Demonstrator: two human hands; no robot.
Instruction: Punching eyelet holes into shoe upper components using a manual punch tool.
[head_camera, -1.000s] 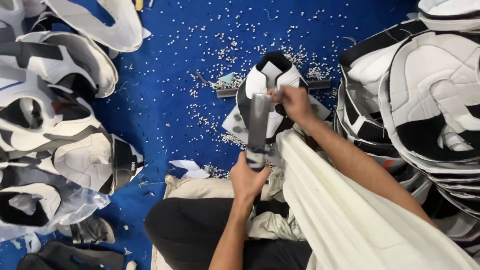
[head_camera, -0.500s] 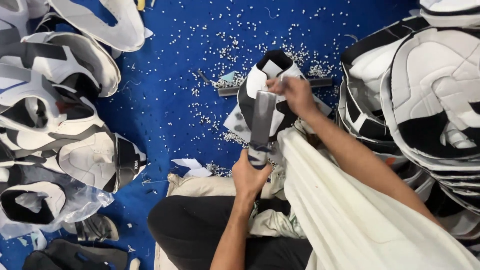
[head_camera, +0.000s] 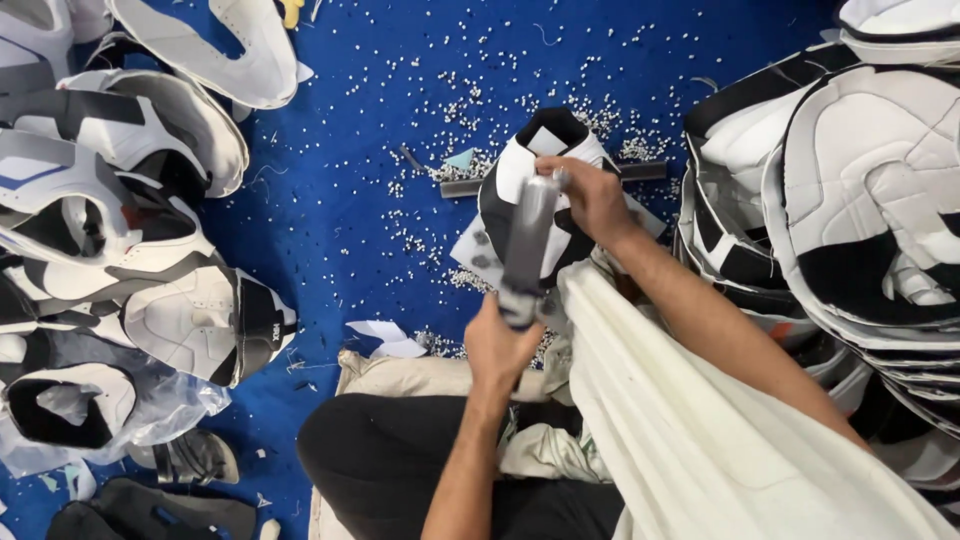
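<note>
The person sits on the blue floor (head_camera: 330, 200) with a grey strip (head_camera: 527, 240) stretched between 2 hands. The left hand (head_camera: 505, 345) grips the strip's lower end in a closed fist, near the lap. The right hand (head_camera: 590, 195) pinches the upper end between fingers and thumb, so the strip runs taut and nearly upright over a black and white shoe piece (head_camera: 520, 180) lying flat beneath it. Holding both ends this way keeps the strip straight and lined up with the piece.

Stacks of similar shoe pieces (head_camera: 860, 190) rise on the right, and more (head_camera: 110, 200) lie spread on the left, all within arm's reach. Small white scraps (head_camera: 450, 110) are scattered across the floor around the work spot. A cream cloth (head_camera: 700, 450) drapes over the right leg.
</note>
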